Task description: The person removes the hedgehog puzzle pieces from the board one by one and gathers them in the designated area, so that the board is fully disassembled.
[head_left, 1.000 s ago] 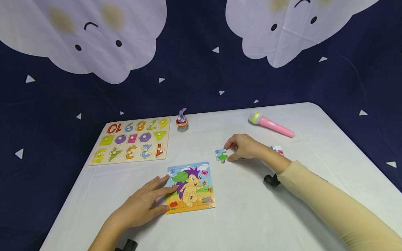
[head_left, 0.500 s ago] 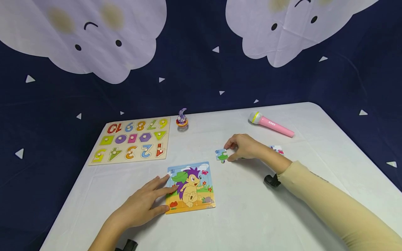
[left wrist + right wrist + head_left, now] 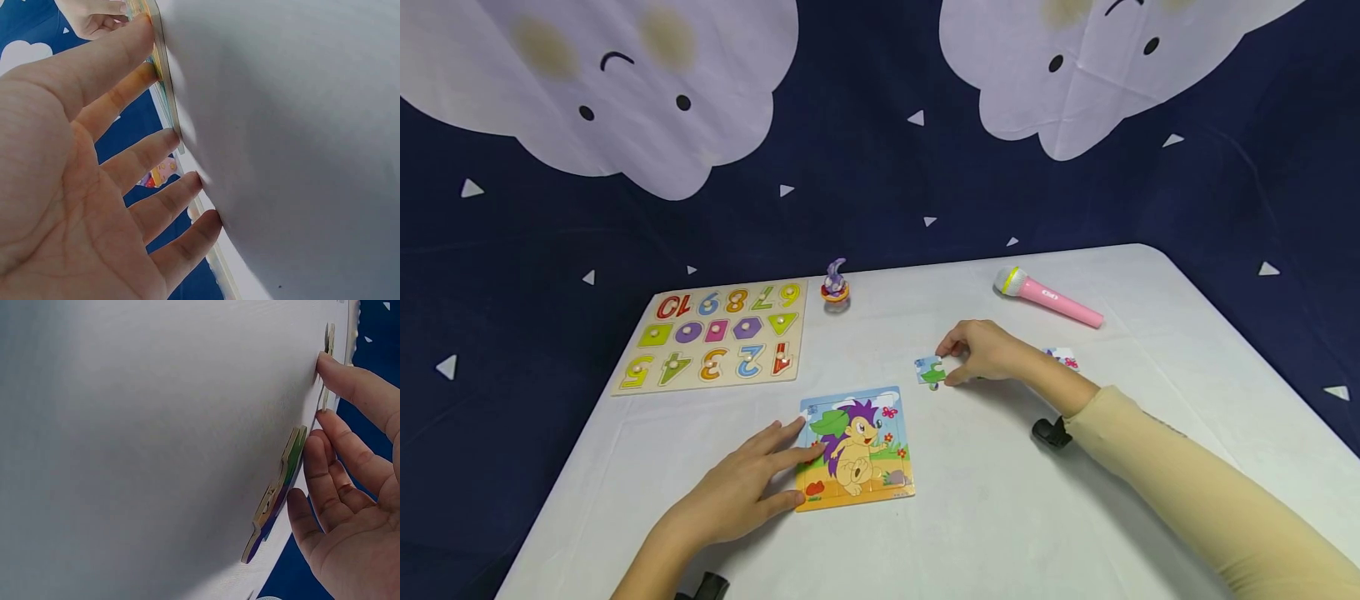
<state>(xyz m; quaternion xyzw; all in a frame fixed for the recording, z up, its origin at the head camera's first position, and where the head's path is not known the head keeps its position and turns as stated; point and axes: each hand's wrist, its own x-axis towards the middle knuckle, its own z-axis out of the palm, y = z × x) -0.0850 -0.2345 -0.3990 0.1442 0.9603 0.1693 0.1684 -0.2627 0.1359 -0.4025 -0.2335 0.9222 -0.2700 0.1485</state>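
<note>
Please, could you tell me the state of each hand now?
Left hand: open, touching the hedgehog puzzle.
Right hand: holding the leaf puzzle piece, pinched.

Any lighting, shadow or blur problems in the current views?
Head: fairly even light, hedgehog puzzle and number board readable, soft shadow by the left hand. Left wrist: grey shading dulls the tabletop. Right wrist: fingers distinct, tabletop dim toward the left.

A pale rectangular wooden board point(image 3: 731, 358) carries coloured numerals point(image 3: 712, 365): 10 to 6 in its far row, 5 to 1 in its near row (left to right). Markings point(image 3: 1049, 294) on the pink-handled toy microphone point(image 3: 1067, 307) and square hedgehog puzzle point(image 3: 853, 467) are too small to read.
</note>
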